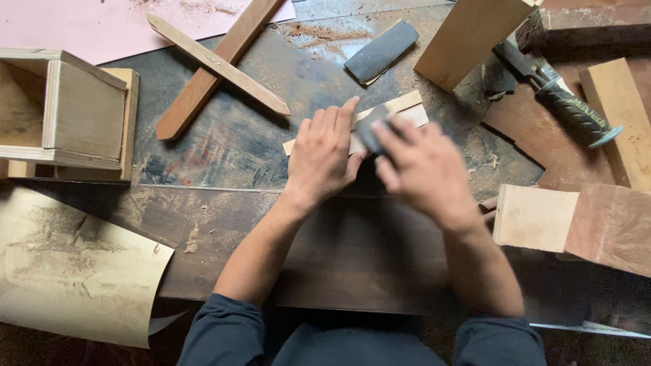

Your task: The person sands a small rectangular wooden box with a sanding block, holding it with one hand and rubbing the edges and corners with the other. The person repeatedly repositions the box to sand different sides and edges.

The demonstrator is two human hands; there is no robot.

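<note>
Near the middle of the tabletop [224, 152], a pale wooden strip [407, 108] lying slantwise, its right end nearer the far edge; left hand [324, 157] laid flat on the strip's left part, fingers pressed together and pointing toward the far edge, pinning it down; right hand [422, 169] just beside, touching the left, blurred, fingers curled and pinching a small dark sanding pad [371, 129] against the strip's top face; toward the far edge, a second dark sanding block [382, 51] lying apart on sawdust; left of it, two wooden slats crossed [215, 64], one brown, one paler, over the edge of a pink sheet [81, 27]; at the left edge, an open wooden box [74, 115] lying on its side, opening turned leftward, inside mostly out of view, contents impossible to tell; at the near left corner, a curled tan sheet [74, 271] dusted with sawdust; at the far right corner, a light plank [468, 37] leaning, and beside it a hammer [563, 98] with dark ribbed grip; along the right edge, flat wooden boards [576, 224], pale and reddish, side by side.
</note>
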